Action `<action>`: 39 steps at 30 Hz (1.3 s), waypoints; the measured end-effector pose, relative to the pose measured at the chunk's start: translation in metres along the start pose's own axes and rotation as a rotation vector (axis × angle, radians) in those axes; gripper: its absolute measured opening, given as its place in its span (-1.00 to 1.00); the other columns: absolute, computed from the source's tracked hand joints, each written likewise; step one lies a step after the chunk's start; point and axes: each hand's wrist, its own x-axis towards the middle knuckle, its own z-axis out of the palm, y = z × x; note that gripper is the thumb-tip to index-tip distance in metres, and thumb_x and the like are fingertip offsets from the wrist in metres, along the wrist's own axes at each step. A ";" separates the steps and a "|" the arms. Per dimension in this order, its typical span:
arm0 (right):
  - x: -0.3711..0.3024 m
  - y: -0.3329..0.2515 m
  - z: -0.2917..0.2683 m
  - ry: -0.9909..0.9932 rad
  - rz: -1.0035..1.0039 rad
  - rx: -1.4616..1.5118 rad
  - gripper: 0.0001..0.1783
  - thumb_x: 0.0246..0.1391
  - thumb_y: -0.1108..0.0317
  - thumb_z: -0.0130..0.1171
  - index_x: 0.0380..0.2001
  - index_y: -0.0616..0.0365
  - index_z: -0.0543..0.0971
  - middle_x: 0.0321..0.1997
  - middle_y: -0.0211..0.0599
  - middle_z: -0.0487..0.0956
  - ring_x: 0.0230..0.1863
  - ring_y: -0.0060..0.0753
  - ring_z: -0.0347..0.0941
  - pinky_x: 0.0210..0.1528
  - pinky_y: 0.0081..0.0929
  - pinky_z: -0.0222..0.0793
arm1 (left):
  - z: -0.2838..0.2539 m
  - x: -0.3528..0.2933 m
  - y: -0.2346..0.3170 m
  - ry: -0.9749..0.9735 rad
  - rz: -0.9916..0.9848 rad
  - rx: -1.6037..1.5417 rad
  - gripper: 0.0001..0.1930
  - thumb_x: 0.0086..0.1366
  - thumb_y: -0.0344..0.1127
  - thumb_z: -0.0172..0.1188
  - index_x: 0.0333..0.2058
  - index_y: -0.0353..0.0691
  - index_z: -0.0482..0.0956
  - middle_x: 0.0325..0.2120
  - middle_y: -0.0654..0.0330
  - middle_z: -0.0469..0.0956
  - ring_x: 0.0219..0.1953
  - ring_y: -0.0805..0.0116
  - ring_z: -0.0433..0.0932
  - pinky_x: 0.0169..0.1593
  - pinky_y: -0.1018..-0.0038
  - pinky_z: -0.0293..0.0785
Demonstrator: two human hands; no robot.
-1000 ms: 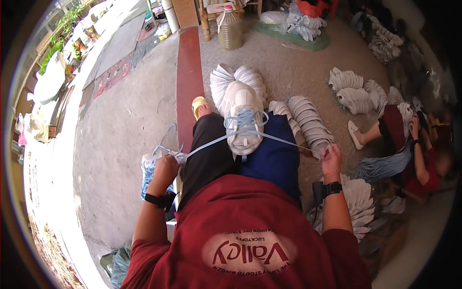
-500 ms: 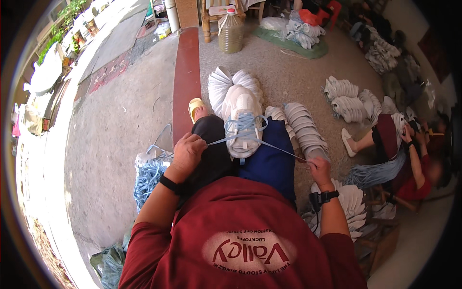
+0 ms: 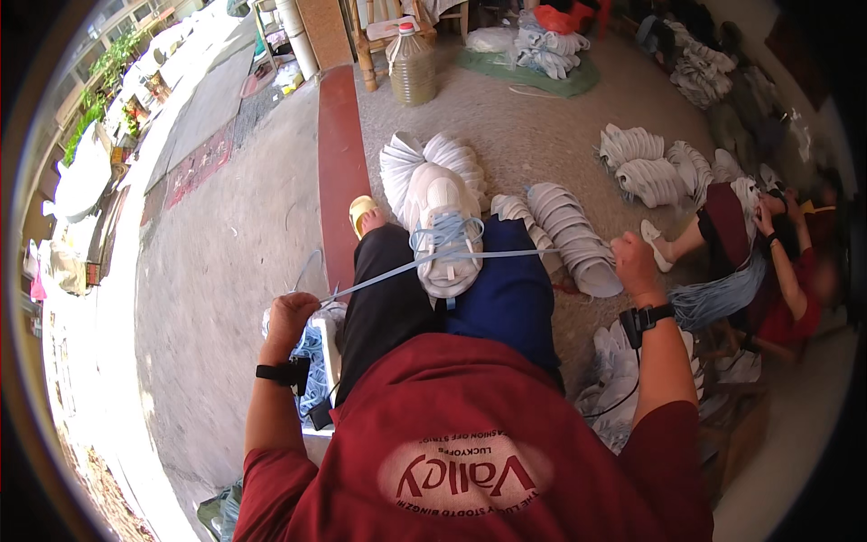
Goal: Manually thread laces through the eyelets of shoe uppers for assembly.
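Note:
A white sneaker (image 3: pixel 438 194) rests between my knees, toe pointing away, its front laced with light blue shoelace (image 3: pixel 370 278). The lace stretches across the heel end of the shoe, low on the left and higher on the right. At its left end, my left hand (image 3: pixel 291 318) pinches it beside my left thigh. Out past my right knee, my right hand (image 3: pixel 635 264) is closed toward the other end; the last bit of lace near those fingers is hard to make out. Below my left hand, a bundle of blue laces (image 3: pixel 313 370) lies in a white container.
Nested white shoe uppers (image 3: pixel 573 239) lie right of my knee, with another fan of uppers (image 3: pixel 424 167) beyond the sneaker. More pieces (image 3: pixel 623 379) are piled under my right forearm. A co-worker (image 3: pixel 768 262) sits at right. A large plastic jug (image 3: pixel 411 68) stands ahead.
My hands have moved farther apart, left hand outward and down, right hand outward and up. The lace now runs in a longer span across the shoe. The view has shifted slightly.

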 end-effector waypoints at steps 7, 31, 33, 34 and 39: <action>0.077 0.005 -0.001 0.152 0.041 -0.239 -0.95 -0.10 0.52 0.02 -0.58 0.21 0.42 -0.63 -0.06 0.40 -0.54 0.04 0.38 -0.54 -0.21 0.28 | 0.007 0.004 0.010 -0.003 -0.082 0.408 -0.84 -0.05 -0.33 0.30 -0.52 -0.33 0.62 -0.60 0.03 0.58 -0.54 0.27 0.58 -0.42 0.42 0.44; 0.069 -0.174 0.119 0.139 0.397 1.044 -0.81 -0.25 0.55 0.23 -0.68 0.31 0.39 -0.71 -0.26 0.36 -0.64 -0.50 0.25 -0.54 -0.48 0.20 | 0.160 0.067 0.139 -0.633 0.056 -0.711 -0.90 0.11 -0.61 0.15 -0.53 -0.27 0.50 -0.03 0.26 0.39 -0.32 0.63 0.44 -0.21 0.65 0.42; 0.068 -0.176 0.118 0.148 0.392 1.026 -0.81 -0.25 0.54 0.22 -0.69 0.30 0.38 -0.70 -0.23 0.37 -0.66 -0.43 0.26 -0.54 -0.46 0.20 | 0.160 0.066 0.140 -0.626 0.080 -0.722 -0.90 0.11 -0.61 0.14 -0.53 -0.28 0.50 -0.04 0.26 0.40 -0.31 0.62 0.43 -0.20 0.63 0.42; 0.068 -0.178 0.117 0.095 0.439 0.987 -0.81 -0.25 0.52 0.22 -0.69 0.28 0.39 -0.68 -0.20 0.40 -0.61 -0.35 0.30 -0.51 -0.41 0.23 | 0.160 0.066 0.142 -0.615 0.106 -0.735 -0.90 0.12 -0.61 0.14 -0.53 -0.29 0.49 -0.04 0.25 0.40 -0.30 0.62 0.43 -0.19 0.62 0.41; 0.068 -0.192 0.119 0.172 0.233 0.459 -0.84 -0.27 0.45 0.23 -0.71 0.19 0.43 -0.59 -0.18 0.46 -0.40 -0.12 0.37 -0.35 -0.27 0.30 | 0.165 0.060 0.148 -0.508 0.159 -0.702 -0.91 0.11 -0.56 0.17 -0.55 -0.30 0.49 -0.19 0.28 0.45 -0.42 0.65 0.41 -0.35 0.66 0.38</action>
